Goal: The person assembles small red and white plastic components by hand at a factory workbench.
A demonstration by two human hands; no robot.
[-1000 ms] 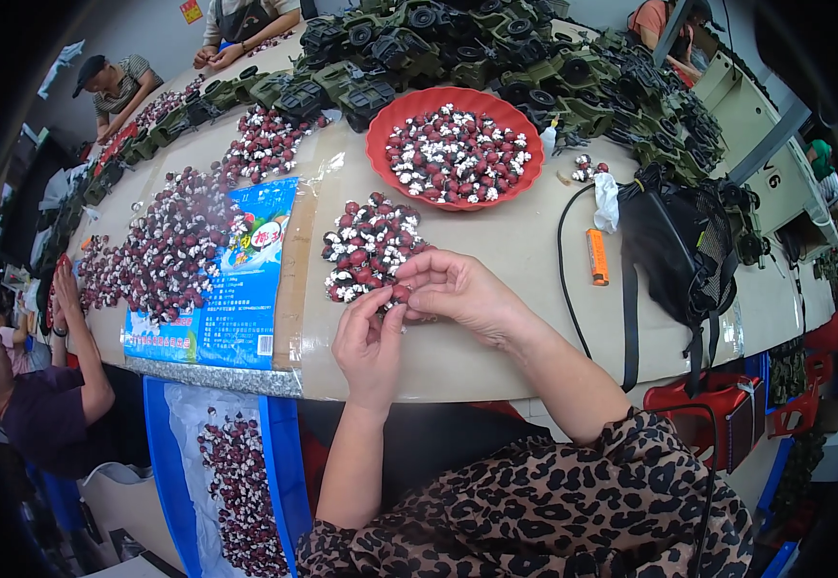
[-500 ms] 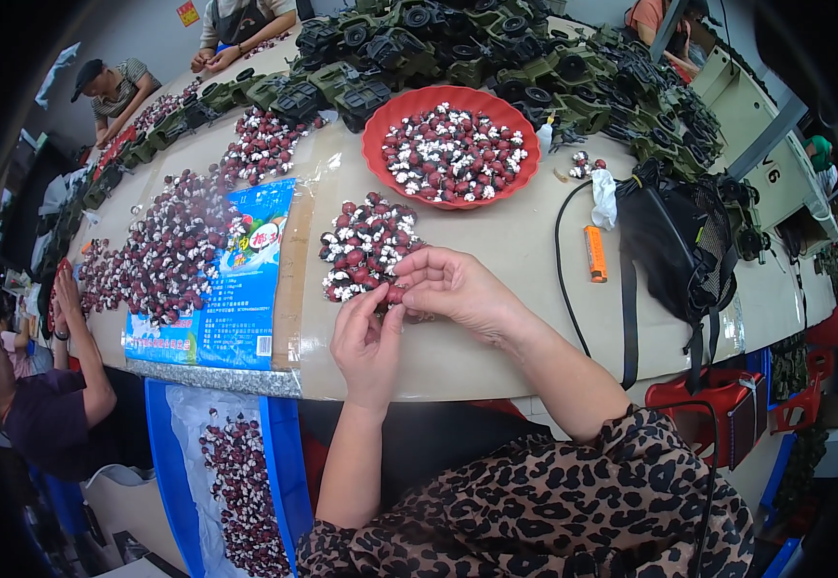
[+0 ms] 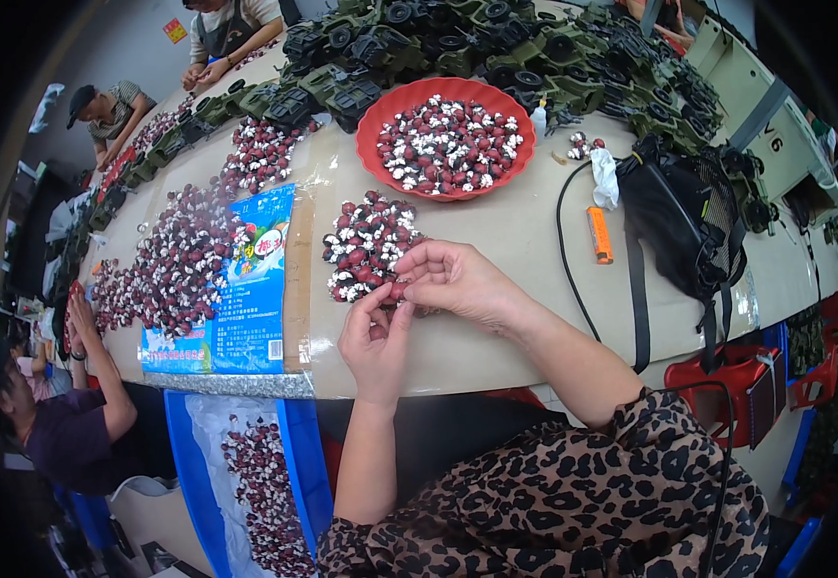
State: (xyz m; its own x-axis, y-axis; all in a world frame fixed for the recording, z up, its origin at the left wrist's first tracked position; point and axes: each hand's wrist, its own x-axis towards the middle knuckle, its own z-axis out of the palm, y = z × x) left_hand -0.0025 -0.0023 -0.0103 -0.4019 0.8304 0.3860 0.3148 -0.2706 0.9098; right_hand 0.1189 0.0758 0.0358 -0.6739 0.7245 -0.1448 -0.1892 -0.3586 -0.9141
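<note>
Workpiece [image 3: 399, 291], one small rounded red part, is sitting between your fingertips at the near edge of the loose pile [image 3: 366, 241] of red, white and black parts. Your left hand [image 3: 373, 339] is closing to a narrow pinch, with thumb and forefinger bearing on the workpiece from the near side. Your right hand [image 3: 453, 281] is meeting it from the other side, thumb and forefinger almost together and the remaining fingers curling loosely. Both hands appear to be gripping the workpiece; which one is carrying it cannot be told. A second red patch is showing inside the left hand, probably another part.

Handling: judging by its size, you are dealing with a light part. Its red surface is looking smooth and hard, so it is likely offering little friction and may be rolling under uneven pressure. The white portions on neighbouring parts are looking knobbly and possibly more delicate.

Grip point: you are best holding the red body at its widest part, using opposed finger pads, and keeping pressure off the white portions. The red bowl [image 3: 368, 137] is standing beyond the pile.
</note>
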